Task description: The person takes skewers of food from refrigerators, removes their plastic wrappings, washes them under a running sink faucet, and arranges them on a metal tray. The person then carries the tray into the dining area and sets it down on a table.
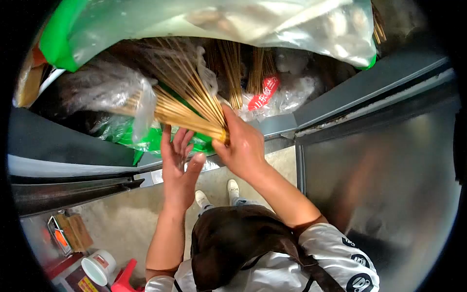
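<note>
A fanned bundle of thin wooden skewers (182, 112) is gripped near its gathered ends by my right hand (243, 146), fingers closed around it. Clear plastic bag film (109, 87) covers the far left part of the bundle, so what is on those tips cannot be made out. Just below the skewers, my left hand (180, 168) is open, palm up, with its fingers apart and its fingertips close to the bundle's underside. Whether they touch it is unclear. Green plastic (153, 138) lies behind and beneath the skewers at the opening's edge.
Inside the dark-edged cabinet are more skewer bundles (231, 73) and a red label with white characters (264, 92) on clear plastic. A large clear bag with green edges (219, 22) hangs across the top. An open metal door (379, 180) stands right; a white bucket (98, 266) sits lower left.
</note>
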Tool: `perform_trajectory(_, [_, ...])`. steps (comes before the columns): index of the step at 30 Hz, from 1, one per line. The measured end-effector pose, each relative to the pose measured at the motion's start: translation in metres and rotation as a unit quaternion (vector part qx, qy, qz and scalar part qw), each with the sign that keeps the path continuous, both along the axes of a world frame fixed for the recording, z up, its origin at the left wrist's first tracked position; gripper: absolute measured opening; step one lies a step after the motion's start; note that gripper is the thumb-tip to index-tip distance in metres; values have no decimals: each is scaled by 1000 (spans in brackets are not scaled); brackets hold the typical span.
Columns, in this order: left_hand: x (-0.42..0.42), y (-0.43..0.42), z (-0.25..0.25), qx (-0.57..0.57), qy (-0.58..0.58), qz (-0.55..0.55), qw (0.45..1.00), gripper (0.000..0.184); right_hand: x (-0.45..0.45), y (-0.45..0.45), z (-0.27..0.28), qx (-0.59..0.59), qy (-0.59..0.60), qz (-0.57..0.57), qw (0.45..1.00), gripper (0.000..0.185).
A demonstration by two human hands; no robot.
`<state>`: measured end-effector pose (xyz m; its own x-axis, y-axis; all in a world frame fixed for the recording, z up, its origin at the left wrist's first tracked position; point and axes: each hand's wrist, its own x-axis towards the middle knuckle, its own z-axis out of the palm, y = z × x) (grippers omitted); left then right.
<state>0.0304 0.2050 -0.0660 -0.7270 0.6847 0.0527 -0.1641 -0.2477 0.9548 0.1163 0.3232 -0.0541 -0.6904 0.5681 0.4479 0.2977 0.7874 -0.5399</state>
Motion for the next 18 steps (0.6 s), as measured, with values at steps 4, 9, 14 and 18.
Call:
perform_trajectory(4, [30, 35, 21, 91, -97, 32, 991, 43, 35, -35, -23, -65, -7, -45, 997, 69])
perform_trajectory(9, [52, 56, -21, -38, -52, -20, 998, 53, 51, -48, -56, -101, 56, -103, 988, 69])
perform_trajectory(14, [82, 74, -43, -55, 178, -41, 982, 68, 63, -56, -61, -241, 124, -133, 953, 66])
perform_trajectory(18, [96, 102, -42, -142, 243, -152, 947, 75, 58, -35, -60, -284, 224, -140, 922, 55])
